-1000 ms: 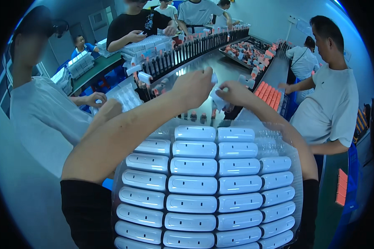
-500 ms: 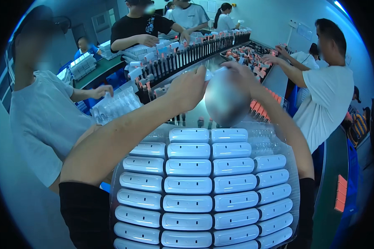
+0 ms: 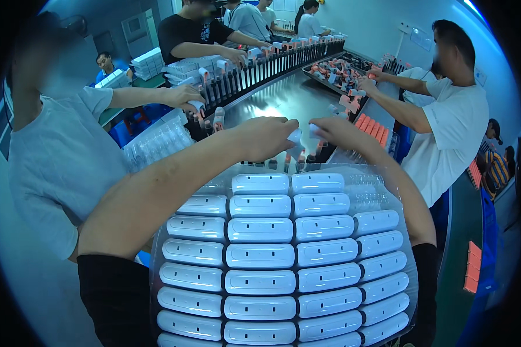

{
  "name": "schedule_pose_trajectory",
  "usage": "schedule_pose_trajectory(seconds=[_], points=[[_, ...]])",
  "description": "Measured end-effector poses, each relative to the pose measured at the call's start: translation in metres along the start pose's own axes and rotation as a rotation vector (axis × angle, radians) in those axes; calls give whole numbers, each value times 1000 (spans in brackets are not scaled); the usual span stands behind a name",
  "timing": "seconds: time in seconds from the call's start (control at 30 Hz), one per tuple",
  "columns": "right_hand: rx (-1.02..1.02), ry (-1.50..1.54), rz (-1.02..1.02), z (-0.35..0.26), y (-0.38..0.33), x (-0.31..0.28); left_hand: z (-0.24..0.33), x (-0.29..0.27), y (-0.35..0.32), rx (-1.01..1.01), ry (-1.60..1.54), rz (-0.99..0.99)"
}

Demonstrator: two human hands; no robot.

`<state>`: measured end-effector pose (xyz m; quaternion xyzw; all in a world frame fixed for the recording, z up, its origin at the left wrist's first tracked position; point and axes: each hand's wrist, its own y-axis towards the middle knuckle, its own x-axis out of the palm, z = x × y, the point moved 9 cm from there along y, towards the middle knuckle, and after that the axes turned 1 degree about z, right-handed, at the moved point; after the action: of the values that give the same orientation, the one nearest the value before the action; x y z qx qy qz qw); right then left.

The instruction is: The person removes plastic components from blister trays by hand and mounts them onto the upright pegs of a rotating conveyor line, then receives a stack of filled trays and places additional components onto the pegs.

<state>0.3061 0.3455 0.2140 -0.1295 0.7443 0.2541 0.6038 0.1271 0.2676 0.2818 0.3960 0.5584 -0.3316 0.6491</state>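
Observation:
My left hand (image 3: 265,139) has its fingers closed around a small white plastic part (image 3: 294,137), just beyond the far edge of a clear plastic tray (image 3: 369,198). A short gap away, my right hand (image 3: 344,133) pinches another small white part (image 3: 314,130). The exact shape of both parts is partly covered by my fingers. Below my forearms, the tray carries columns of glossy white oblong casings (image 3: 260,255), each with two small dark slots. Some pockets at its far right corner hold no casing.
Beyond my hands lies a shiny metal table (image 3: 272,104), lined by a row of black posts (image 3: 255,75) topped with white and orange parts. A dark bin (image 3: 336,72) holds mixed parts. Co-workers stand left (image 3: 58,150) and right (image 3: 446,115). Stacked clear trays (image 3: 159,141) lie left.
My hands have come lower and nearer to the tray, with both white parts still in them. The left co-worker's hand has moved from the clear trays to the black posts.

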Motion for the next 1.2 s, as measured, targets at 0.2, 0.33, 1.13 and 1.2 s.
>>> schedule_pose_trajectory(seconds=[0.2, 0.33, 1.13, 1.2], points=[[92, 150, -286, -51, -4, 21, -5, -10, -8, -115, -16, -70], [85, 552, -301, -61, -26, 9, -3, -16, -8, -26, 127, -43], [475, 106, 187, 29, -46, -81, 122, -88, -123, 76, 228, 289], [606, 167, 160, 67, -46, -28, 135, -93, -157, 57, 161, 312]])
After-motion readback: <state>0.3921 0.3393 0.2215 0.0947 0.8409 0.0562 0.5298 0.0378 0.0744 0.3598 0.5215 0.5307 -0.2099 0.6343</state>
